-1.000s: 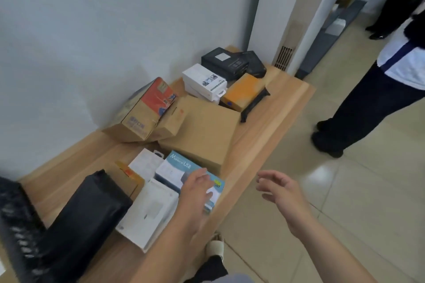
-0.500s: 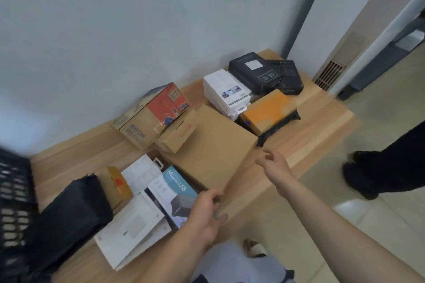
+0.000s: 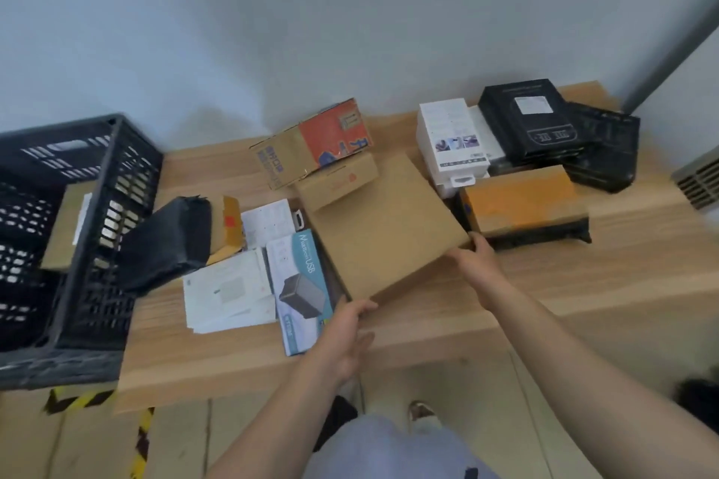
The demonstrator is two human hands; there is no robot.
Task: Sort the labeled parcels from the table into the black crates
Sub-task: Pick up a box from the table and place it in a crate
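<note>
A large flat brown cardboard parcel (image 3: 383,224) lies in the middle of the wooden table (image 3: 583,280). My left hand (image 3: 346,334) grips its near left corner, thumb on top. My right hand (image 3: 476,259) holds its right corner, fingers curled at the edge. A black slatted crate (image 3: 97,245) stands at the table's left end with a brown parcel (image 3: 64,226) inside. Beside the large parcel lie a blue-and-white USB box (image 3: 299,284), white flat packs (image 3: 229,292) and a black bag (image 3: 167,241).
Along the wall sit a red-and-brown carton (image 3: 311,140), a small brown box (image 3: 336,179), a white box (image 3: 453,136), black boxes (image 3: 533,121) and an orange parcel (image 3: 521,198). Yellow-black tape (image 3: 144,436) marks the floor. A wall vent (image 3: 696,179) is at right.
The view swung left, bringing the crate into sight. My left hand left the USB box and both hands took hold of the large brown parcel's corners.
</note>
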